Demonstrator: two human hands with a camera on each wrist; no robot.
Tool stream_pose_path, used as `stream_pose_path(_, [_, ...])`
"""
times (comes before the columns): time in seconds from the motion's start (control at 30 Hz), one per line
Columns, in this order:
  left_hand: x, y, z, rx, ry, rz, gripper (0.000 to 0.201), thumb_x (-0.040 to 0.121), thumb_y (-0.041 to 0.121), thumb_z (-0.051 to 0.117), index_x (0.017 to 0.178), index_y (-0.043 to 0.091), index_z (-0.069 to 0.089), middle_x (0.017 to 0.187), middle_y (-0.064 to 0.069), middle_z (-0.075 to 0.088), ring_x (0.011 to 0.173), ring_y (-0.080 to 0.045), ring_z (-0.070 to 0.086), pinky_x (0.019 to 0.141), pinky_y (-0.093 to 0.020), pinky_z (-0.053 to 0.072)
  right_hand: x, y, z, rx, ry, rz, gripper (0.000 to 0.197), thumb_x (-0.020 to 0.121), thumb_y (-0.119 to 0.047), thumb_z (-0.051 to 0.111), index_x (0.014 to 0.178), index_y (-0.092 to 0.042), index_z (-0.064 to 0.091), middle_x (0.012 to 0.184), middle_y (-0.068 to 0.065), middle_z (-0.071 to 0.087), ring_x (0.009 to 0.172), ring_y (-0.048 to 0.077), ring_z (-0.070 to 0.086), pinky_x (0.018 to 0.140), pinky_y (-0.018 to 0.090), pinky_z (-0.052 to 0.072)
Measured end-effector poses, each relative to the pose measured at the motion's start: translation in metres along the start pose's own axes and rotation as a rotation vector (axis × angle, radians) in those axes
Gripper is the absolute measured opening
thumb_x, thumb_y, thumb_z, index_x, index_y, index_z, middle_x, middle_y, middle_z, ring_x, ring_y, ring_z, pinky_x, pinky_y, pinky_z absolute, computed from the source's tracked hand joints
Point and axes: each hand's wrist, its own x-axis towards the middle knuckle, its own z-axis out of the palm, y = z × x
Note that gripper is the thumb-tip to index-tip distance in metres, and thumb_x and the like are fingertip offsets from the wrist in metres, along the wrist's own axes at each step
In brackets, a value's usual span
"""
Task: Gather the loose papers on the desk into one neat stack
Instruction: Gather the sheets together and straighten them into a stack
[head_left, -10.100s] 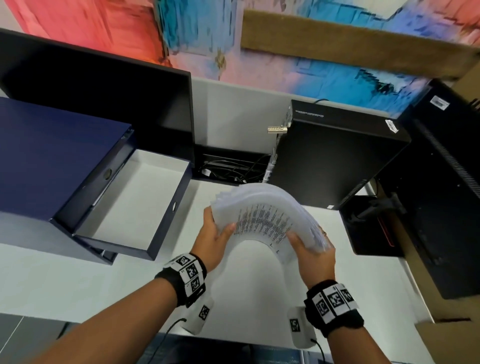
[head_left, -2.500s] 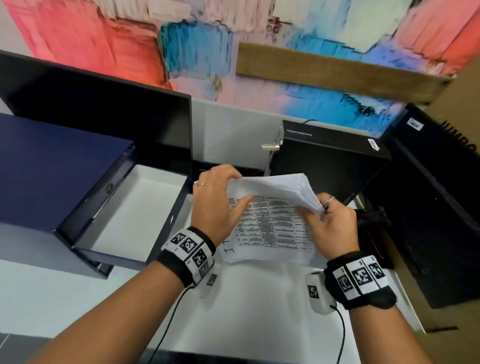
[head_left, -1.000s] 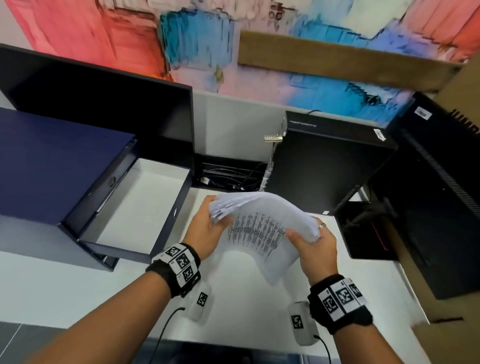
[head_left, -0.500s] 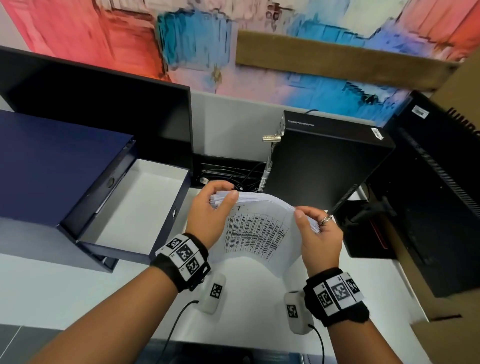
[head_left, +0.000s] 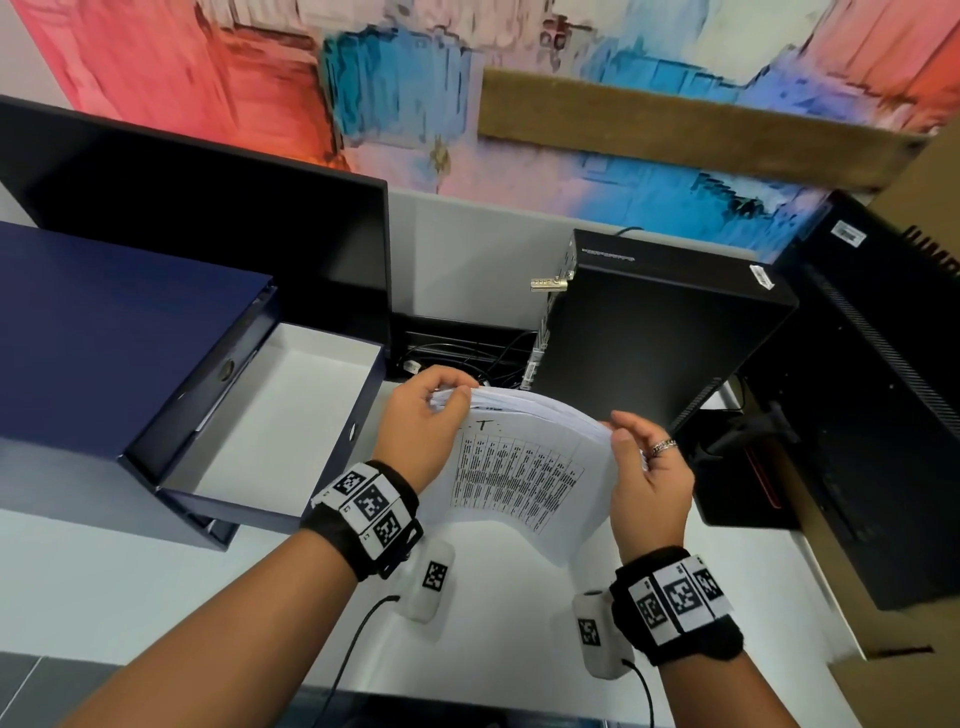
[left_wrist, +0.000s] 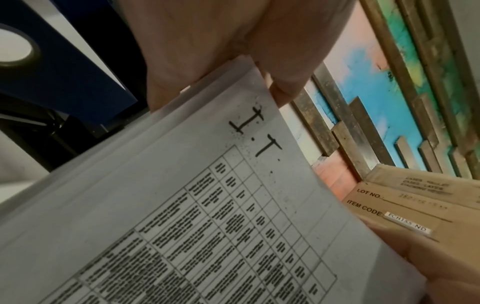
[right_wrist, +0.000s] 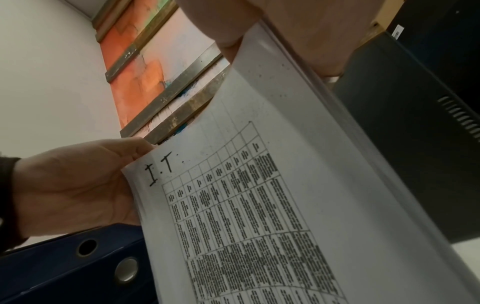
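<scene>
Compared with half a second ago, the stack of papers (head_left: 524, 467) sits slightly higher in mid-frame, its handwritten "I.T" heading now showing, the left hand (head_left: 421, 431) and right hand (head_left: 649, 478) gripping its upper corners.

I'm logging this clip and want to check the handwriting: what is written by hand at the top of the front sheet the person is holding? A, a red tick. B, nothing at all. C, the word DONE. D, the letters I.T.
D: black handwritten letters "I.T" sit above the printed table on the front sheet of the stack of papers, which the left hand and right hand grip by its top corners.
</scene>
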Motion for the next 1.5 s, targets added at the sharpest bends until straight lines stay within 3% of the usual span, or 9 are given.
stream_pose_path(0.27, [0.0, 0.001, 0.006, 0.019, 0.042, -0.042, 0.014, 0.092, 0.009, 0.054, 0.087, 0.016, 0.065, 0.094, 0.009, 0.071, 0.087, -0.007, 0.065, 0.075, -0.022, 0.051, -0.014, 0.007, -0.005, 0.062, -0.085, 0.057, 0.045, 0.081, -0.006, 0.076, 0.12, -0.019, 0.058, 0.088, -0.018, 0.07, 0.078, -0.008, 0.066, 0.064, 0.01, 0.052])
stream_pose_path(0.4, [0.003, 0.001, 0.008, -0.065, 0.106, -0.088, 0.014, 0.091, 0.009, 0.054, 0.081, 0.016, 0.061, 0.09, 0.006, 0.07, 0.086, -0.008, 0.064, 0.075, -0.023, 0.047, -0.014, 0.009, -0.004, 0.05, -0.058, 0.053, 0.035, 0.085, -0.013, 0.074, 0.117, -0.021, 0.062, 0.094, -0.015, 0.065, 0.081, -0.008, 0.065, 0.068, 0.013, 0.052])
stream_pose_path(0.57, [0.004, 0.0, 0.007, -0.116, 0.081, -0.087, 0.012, 0.09, 0.013, 0.061, 0.1, 0.02, 0.061, 0.094, 0.004, 0.073, 0.09, -0.009, 0.066, 0.078, -0.024, 0.049, -0.006, 0.01, -0.002, 0.019, -0.014, 0.051, 0.013, 0.092, -0.015, 0.066, 0.101, -0.023, 0.069, 0.094, -0.013, 0.066, 0.081, -0.01, 0.062, 0.071, 0.011, 0.048])
stream_pose_path(0.73, [0.0, -0.003, 0.001, -0.179, 0.053, -0.038, 0.017, 0.092, 0.017, 0.065, 0.108, 0.021, 0.061, 0.099, 0.002, 0.074, 0.094, -0.007, 0.067, 0.08, -0.019, 0.049, -0.005, 0.011, -0.001, 0.017, 0.005, 0.034, 0.011, 0.095, -0.013, 0.062, 0.104, -0.014, 0.068, 0.093, -0.014, 0.063, 0.078, -0.016, 0.06, 0.065, 0.003, 0.046])
stream_pose_path(0.93, [-0.008, -0.011, -0.003, -0.153, 0.005, -0.015, 0.022, 0.095, 0.018, 0.061, 0.117, 0.017, 0.058, 0.108, 0.005, 0.072, 0.099, -0.008, 0.067, 0.085, -0.026, 0.053, -0.006, 0.016, -0.002, 0.041, 0.008, 0.051, 0.015, 0.093, -0.019, 0.066, 0.108, -0.02, 0.066, 0.097, -0.015, 0.064, 0.081, -0.009, 0.063, 0.066, 0.011, 0.05])
stream_pose_path(1.13, [-0.009, -0.016, -0.011, -0.193, -0.124, -0.003, 0.06, 0.078, 0.017, 0.081, 0.129, 0.018, 0.049, 0.119, 0.002, 0.067, 0.109, -0.011, 0.066, 0.092, -0.027, 0.054, -0.008, 0.019, -0.003, 0.042, -0.051, 0.082, 0.035, 0.078, -0.01, 0.081, 0.107, -0.021, 0.065, 0.097, -0.012, 0.065, 0.079, -0.008, 0.065, 0.068, 0.013, 0.054])
stream_pose_path(1.23, [-0.008, -0.02, -0.013, -0.247, -0.149, -0.025, 0.084, 0.064, 0.005, 0.088, 0.135, 0.015, 0.044, 0.116, 0.0, 0.068, 0.104, -0.008, 0.067, 0.088, -0.019, 0.054, -0.005, 0.025, -0.006, 0.034, -0.066, 0.131, 0.022, 0.077, -0.011, 0.082, 0.091, -0.019, 0.068, 0.086, -0.003, 0.072, 0.075, 0.008, 0.069, 0.073, 0.029, 0.059])
stream_pose_path(1.4, [-0.008, -0.024, -0.01, -0.086, -0.074, -0.041, 0.03, 0.068, 0.008, 0.086, 0.091, 0.018, 0.069, 0.082, 0.007, 0.07, 0.072, 0.004, 0.064, 0.07, -0.014, 0.051, 0.003, 0.023, -0.009, 0.074, -0.074, 0.157, 0.018, 0.074, -0.006, 0.083, 0.077, -0.014, 0.068, 0.07, -0.003, 0.071, 0.062, 0.006, 0.066, 0.059, 0.018, 0.054])
stream_pose_path(1.5, [-0.006, -0.028, -0.008, -0.172, -0.06, -0.077, 0.03, 0.065, 0.007, 0.088, 0.086, 0.018, 0.069, 0.083, 0.006, 0.07, 0.074, 0.0, 0.066, 0.072, -0.017, 0.054, 0.007, 0.023, -0.012, 0.125, -0.061, 0.154, 0.019, 0.071, 0.0, 0.083, 0.077, -0.009, 0.067, 0.065, -0.004, 0.069, 0.057, 0.004, 0.064, 0.055, 0.017, 0.052])
